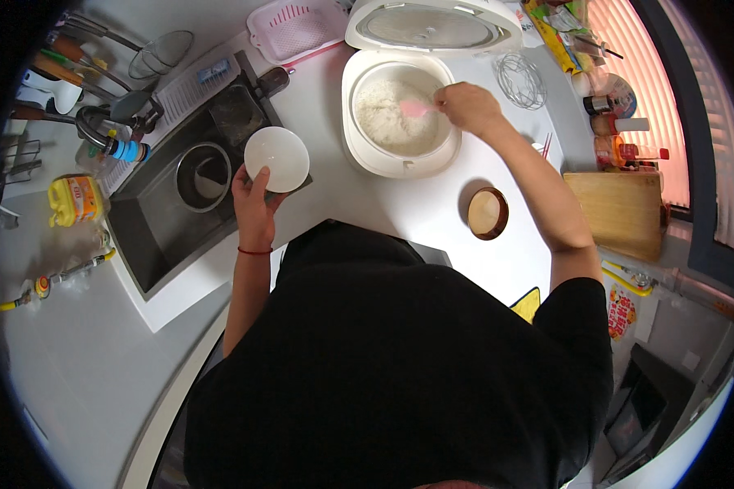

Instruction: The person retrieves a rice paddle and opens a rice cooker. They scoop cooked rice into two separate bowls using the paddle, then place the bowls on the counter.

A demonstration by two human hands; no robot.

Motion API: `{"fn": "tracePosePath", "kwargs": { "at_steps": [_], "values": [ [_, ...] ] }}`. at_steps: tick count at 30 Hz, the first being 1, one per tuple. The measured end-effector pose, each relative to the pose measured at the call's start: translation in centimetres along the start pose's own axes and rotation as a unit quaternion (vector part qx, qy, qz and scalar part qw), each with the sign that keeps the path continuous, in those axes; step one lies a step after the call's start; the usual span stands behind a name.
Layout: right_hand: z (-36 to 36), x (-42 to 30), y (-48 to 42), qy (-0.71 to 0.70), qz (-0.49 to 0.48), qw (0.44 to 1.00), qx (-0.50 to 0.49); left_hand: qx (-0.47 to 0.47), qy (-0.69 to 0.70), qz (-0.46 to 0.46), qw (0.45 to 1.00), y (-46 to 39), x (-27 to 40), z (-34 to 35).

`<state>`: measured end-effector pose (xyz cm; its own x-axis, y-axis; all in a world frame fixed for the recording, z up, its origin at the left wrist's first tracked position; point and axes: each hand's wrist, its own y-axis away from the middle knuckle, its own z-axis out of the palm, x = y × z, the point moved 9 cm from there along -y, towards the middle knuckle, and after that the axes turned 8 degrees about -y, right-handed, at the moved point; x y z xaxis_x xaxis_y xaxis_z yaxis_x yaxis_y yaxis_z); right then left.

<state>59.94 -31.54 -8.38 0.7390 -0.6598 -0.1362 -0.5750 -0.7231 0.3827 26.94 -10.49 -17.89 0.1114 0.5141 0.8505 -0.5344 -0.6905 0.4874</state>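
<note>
My left hand (257, 192) holds a white bowl (278, 158) by its rim, thumb on the inside, at the right edge of the sink. The bowl looks empty. My right hand (468, 107) grips the handle end of a pink rice paddle (417, 109), whose blade rests in the cooked rice (391, 125). The rice lies in the pot of a white rice cooker (376, 165), and the cooker's lid (431, 30) stands open behind it. A small brown-rimmed bowl (488, 214) is on the counter below my right forearm.
A dark sink (153, 244) with a metal pot (203, 177) and a faucet (92, 128) is at left. A pink basket (296, 30) stands behind. On the right are a wire rack (521, 80), bottles and a wooden cutting board (615, 214). A yellow jug (76, 200) stands beyond the sink.
</note>
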Motion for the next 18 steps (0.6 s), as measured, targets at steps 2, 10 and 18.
{"fn": "tracePosePath", "kwargs": {
  "at_steps": [2,10,18],
  "values": [
    [-0.1,1.7,-0.7,0.010,0.016,1.000,0.020,0.001,-0.001,0.000,1.000,0.1,-0.2,-0.2],
    [5.8,1.6,-5.7,-0.068,0.046,0.996,0.032,-0.004,0.002,-0.012,1.000,0.8,-0.8,0.2],
    [5.2,1.5,-4.7,-0.161,-0.026,0.985,0.049,-0.041,-0.012,-0.017,0.999,0.9,-1.0,1.7]
  ]
}}
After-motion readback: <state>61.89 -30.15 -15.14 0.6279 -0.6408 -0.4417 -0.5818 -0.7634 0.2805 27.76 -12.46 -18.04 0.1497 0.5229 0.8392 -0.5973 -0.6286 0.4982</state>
